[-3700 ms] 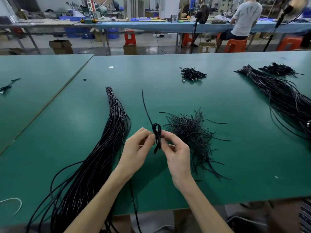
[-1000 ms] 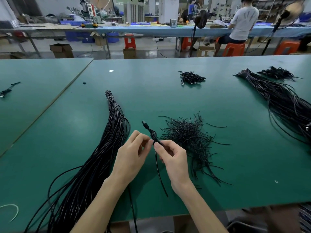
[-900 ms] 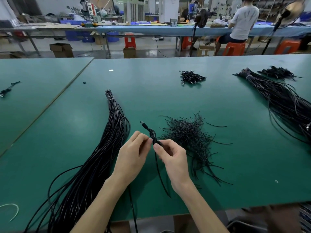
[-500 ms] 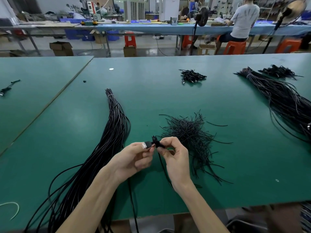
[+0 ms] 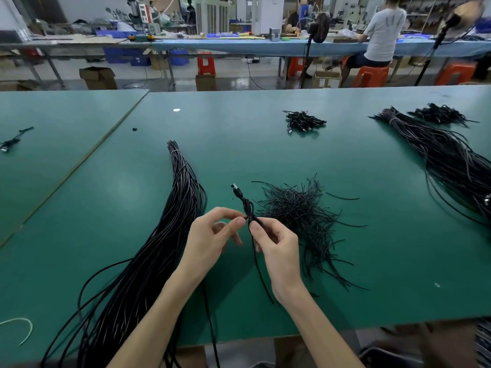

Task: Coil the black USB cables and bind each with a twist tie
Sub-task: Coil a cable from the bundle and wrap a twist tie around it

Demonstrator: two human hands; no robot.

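A folded black USB cable [image 5: 245, 205] stands up between my hands above the green table [image 5: 265, 155], its plug end pointing up and away. My right hand [image 5: 276, 243] grips the bundle's lower part between thumb and fingers, and a loose black tail hangs down past the wrist. My left hand [image 5: 212, 235] pinches at the bundle's middle with thumb and forefinger, where a thin black tie seems wrapped. A heap of black twist ties [image 5: 300, 213] lies just right of my hands. A long bundle of uncoiled black cables [image 5: 164, 235] runs along the left.
A small pile of coiled, tied cables [image 5: 303, 122] lies at the far centre. Another long cable bundle [image 5: 446, 158] and a small pile [image 5: 438, 114] sit at the right. A white wire loop [image 5: 18, 328] lies near the left front edge. A person sits at a far bench.
The folded cable, held flat with its plug pointing left half a second ago, now stands upright again. My left hand has shifted from the plug to pinching the bundle's middle.
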